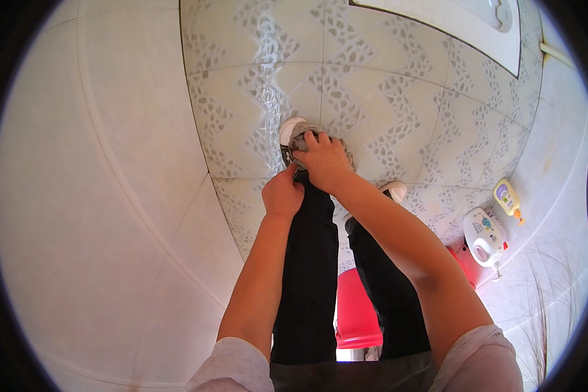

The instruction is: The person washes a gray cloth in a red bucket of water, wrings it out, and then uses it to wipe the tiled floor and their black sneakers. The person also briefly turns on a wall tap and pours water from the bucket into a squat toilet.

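My right hand (326,161) presses a bunched grey cloth (301,142) onto the shoe on my left foot. The shoe (290,131) is dark with a white toe cap, and the cloth hides much of it. At the ankle end, my left hand (283,191) is closed around the shoe's edge or the trouser hem; which one cannot be made out. Black trousers (308,274) cover both legs. Partly behind my right forearm, the other shoe (396,192) rests on the floor, its pale toe showing.
Patterned floor tiles (362,108) stretch ahead, with a white squat toilet (451,17) at the upper right. A white pump bottle (484,237) and a yellow pump bottle (508,198) stand by the right wall. Something red (357,308) lies between my legs. A pale wall (103,196) rises at left.
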Demonstrator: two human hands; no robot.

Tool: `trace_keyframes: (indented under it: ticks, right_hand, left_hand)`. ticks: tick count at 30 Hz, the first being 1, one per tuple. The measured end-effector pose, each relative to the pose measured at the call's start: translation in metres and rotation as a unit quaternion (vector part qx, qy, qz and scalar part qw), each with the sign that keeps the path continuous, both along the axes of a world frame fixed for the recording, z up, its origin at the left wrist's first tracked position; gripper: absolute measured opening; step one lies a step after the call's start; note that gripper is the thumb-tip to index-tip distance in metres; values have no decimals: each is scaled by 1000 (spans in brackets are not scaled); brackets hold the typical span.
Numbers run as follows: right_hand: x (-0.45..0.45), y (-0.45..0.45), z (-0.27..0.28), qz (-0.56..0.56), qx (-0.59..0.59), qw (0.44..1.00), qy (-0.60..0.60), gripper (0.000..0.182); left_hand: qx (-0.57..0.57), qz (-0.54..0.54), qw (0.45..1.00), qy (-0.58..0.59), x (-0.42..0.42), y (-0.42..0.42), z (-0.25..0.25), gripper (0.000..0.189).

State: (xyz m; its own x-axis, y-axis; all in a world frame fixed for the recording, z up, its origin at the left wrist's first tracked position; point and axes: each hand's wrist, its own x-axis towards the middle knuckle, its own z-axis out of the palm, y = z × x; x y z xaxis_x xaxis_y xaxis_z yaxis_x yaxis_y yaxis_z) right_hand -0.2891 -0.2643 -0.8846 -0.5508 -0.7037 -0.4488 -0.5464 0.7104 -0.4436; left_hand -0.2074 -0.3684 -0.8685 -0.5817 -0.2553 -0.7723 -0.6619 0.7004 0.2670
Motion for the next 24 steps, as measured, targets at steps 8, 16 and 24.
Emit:
trace_keyframes:
  ticks: [8, 16, 24]
  right_hand:
    - [-21, -35, 12, 258, 230, 938, -9, 28]
    - [-40, 38, 18, -189, 168, 963, -96, 35]
    - [-11, 81, 26, -263, 55, 951, -150, 38]
  left_hand:
    - [-26, -63, 998, -5, -3, 0, 0, 37]
    - [10, -20, 992, 123, -3, -15, -19, 28]
    - [-6, -115, 978, 172, 8, -11, -24, 22]
